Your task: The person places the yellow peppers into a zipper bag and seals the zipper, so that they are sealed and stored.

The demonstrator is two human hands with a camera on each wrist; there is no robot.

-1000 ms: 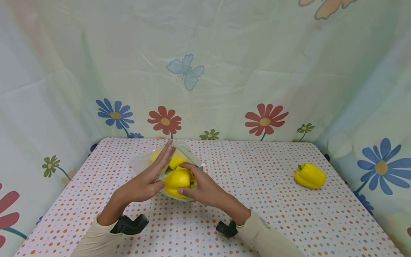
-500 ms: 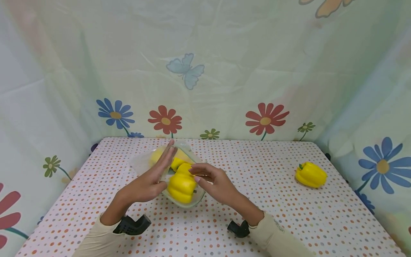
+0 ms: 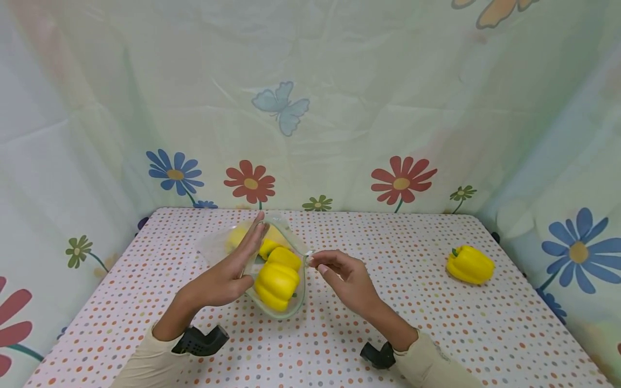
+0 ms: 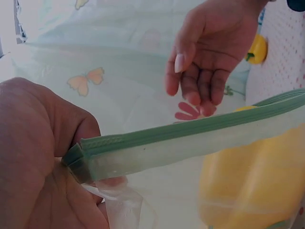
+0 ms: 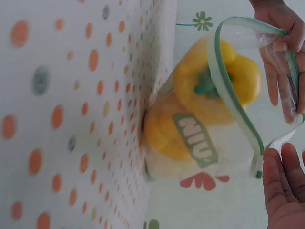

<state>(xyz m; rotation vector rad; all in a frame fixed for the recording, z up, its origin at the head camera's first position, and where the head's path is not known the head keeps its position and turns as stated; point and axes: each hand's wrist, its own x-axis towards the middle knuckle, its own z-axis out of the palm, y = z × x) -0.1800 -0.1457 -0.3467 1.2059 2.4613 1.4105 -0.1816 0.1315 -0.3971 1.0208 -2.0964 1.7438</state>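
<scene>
A clear zip bag (image 3: 302, 293) with green seal strips stands with its mouth gaping toward me. Several yellow bell peppers (image 3: 276, 285) are inside it, the front one just within the mouth. My left hand (image 3: 230, 275) is at the bag's left side, fingers straight up; its thumb (image 4: 62, 114) pinches one end of the green strip against the hand. My right hand (image 3: 351, 280) is at the right side of the mouth, fingers loosely bent, fingertips right at a small whitish tab (image 3: 309, 257) on the rim. In the right wrist view its fingers (image 5: 276, 183) are nearly straight beside the strip's end.
Another yellow bell pepper (image 3: 469, 264) lies at the right of the table, which has a dotted cover (image 3: 388, 237). A flowered curtain (image 3: 339, 108) encloses the back and both sides. Dark wrist cameras sit on both forearms.
My right hand has let go of the front bell pepper and drawn back right to the bag's rim. That pepper has settled in the mouth. My left hand has stayed nearly still.
</scene>
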